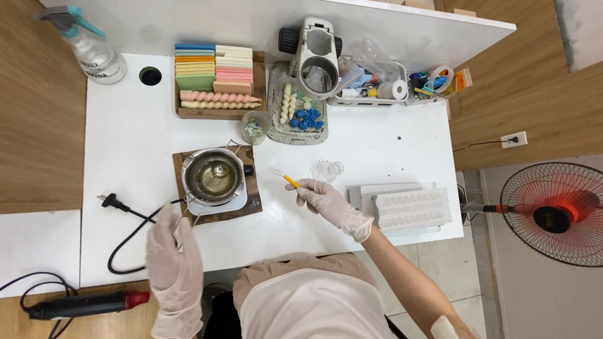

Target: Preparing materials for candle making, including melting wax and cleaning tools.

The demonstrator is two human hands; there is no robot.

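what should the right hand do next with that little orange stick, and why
Probably bring the orange-handled stick left, over the metal melting pot. The right hand pinches it beside the pot, the pot holds clear liquid, and the left hand is at the pot's wire handle, seemingly steadying it.

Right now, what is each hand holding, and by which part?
Right hand holds a thin yellow stick by its near end. Left hand pinches the pot's wire handle.

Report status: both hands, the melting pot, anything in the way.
Left hand grips the wire handle of the metal pot. Right hand holds a yellow-tipped tool, beside a small clear dish. Black cord trails by left hand.
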